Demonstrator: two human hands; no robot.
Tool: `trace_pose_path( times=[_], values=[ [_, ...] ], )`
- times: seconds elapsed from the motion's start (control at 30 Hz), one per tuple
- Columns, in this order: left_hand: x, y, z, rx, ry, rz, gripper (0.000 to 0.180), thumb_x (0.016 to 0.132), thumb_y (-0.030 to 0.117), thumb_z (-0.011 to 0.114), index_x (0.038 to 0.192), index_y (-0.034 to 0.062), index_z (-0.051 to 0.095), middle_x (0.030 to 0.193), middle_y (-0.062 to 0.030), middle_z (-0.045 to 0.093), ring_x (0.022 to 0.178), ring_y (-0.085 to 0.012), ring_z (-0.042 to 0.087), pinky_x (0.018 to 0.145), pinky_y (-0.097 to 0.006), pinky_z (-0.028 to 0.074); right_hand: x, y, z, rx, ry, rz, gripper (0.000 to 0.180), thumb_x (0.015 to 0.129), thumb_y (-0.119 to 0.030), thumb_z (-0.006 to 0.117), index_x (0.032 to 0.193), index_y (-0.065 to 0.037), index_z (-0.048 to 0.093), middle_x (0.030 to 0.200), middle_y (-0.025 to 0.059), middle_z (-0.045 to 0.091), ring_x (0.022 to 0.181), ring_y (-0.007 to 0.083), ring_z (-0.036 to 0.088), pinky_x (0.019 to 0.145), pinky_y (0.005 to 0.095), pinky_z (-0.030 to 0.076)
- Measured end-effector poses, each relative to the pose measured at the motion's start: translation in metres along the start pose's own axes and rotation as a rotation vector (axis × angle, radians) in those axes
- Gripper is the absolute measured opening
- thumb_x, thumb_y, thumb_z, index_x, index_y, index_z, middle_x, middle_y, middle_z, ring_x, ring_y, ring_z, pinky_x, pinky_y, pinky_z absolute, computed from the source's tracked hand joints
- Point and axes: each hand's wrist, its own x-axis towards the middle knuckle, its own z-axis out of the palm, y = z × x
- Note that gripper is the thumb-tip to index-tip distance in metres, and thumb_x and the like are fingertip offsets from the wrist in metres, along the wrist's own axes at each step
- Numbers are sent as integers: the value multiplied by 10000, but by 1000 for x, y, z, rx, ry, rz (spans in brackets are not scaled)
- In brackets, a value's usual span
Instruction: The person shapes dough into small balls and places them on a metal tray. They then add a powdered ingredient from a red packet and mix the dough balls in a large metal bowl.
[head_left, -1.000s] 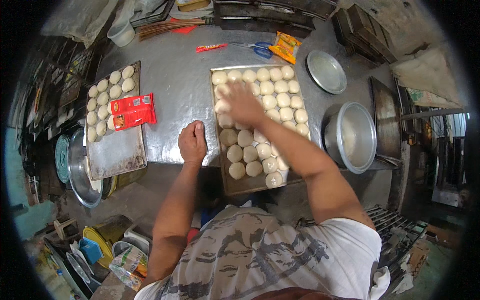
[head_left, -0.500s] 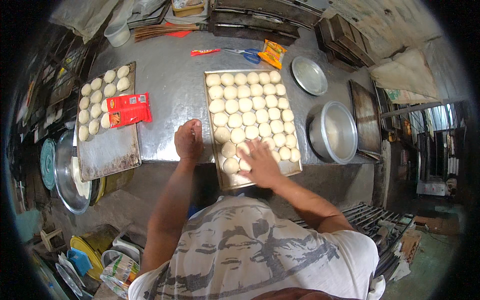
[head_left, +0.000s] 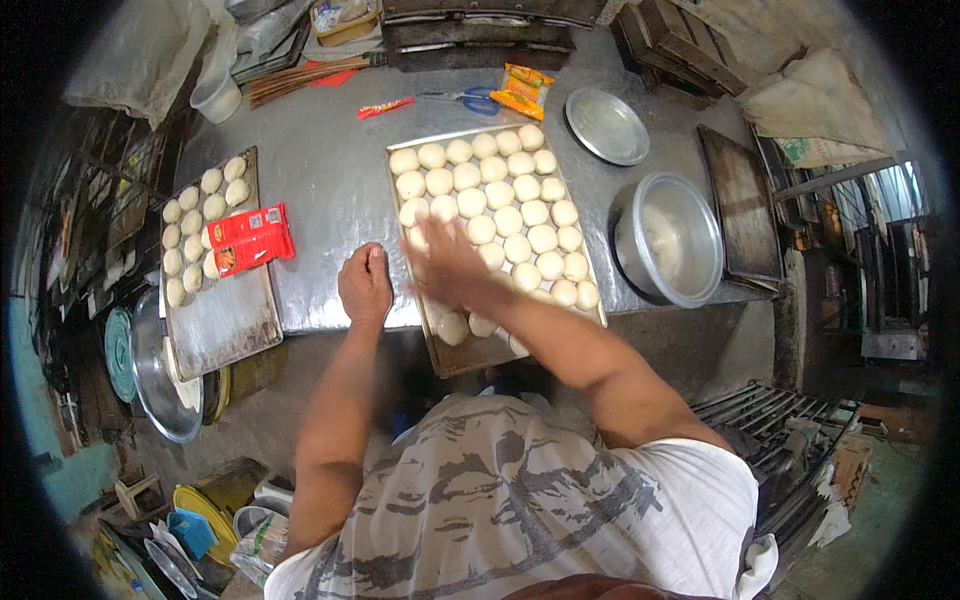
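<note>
A metal baking tray holds close rows of round white dough balls. Over the balls by the tray's left edge lies my right hand, palm down with its fingers spread, somewhat blurred, hiding several of them. It appears to touch the tops of the balls and grips none. Just left of the tray, my left hand is closed in a fist by the table's front edge, with nothing showing in it.
At the left, a second tray carries dough balls and a red packet. A deep metal pot and a round lid or pan stand on the right. Blue-handled scissors and a yellow packet lie behind the tray.
My right hand has moved left and farther from me across the dough balls, from the near middle to the tray's left side. My left fist stays beside the tray. The view has shifted slightly.
</note>
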Motion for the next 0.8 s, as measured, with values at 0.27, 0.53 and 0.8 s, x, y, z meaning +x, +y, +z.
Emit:
trace_pose_path(
  times=[0.27,0.53,0.8],
  values=[
    [13,-4,-5,-40,5,40,315,1004,352,547,1044,85,710,945,-150,698,897,-348,633,807,-449,489,-83,103,-40,-244,-291,397,871,908,-640,559,1582,-151,304,1615,217,252,1510,431,175,1210,610,117],
    [17,-1,11,-73,35,4,323,1004,336,545,1061,60,704,987,-164,711,898,-347,661,832,-426,508,114,144,-11,-17,-34,497,910,912,-732,451,1568,-113,326,1654,188,192,1524,410,152,1226,559,116],
    [14,-3,-3,-170,36,-86,396,1021,369,512,1200,41,644,967,-179,700,914,-329,669,838,-416,509,-77,-8,-18,124,-303,-17,791,865,-557,677,1503,-147,451,1571,192,325,1476,460,228,1204,602,170]
  ],
)
